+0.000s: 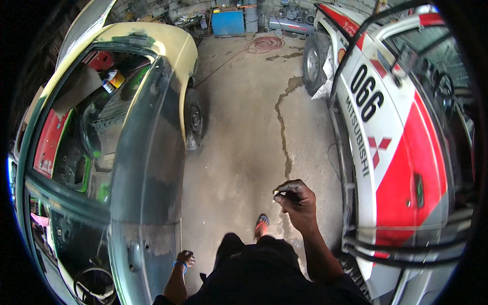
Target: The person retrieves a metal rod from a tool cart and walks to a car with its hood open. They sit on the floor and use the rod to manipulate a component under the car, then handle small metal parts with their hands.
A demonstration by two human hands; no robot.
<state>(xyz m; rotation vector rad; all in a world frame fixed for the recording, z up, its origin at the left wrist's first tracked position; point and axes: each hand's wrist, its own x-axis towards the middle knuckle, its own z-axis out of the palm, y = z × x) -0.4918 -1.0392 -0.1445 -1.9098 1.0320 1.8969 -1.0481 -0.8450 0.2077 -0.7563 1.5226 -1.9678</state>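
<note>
The bright thing (276,192) in the right hand (300,202) is too small to recognise, and the fingers (296,187) cover one part of it. Whether the left hand (186,257) holds something, I cannot tell. The dark rim of the view cuts the green car (147,168) and the red and white car (414,157). The lower edge cuts the black clothes (251,277).
</note>
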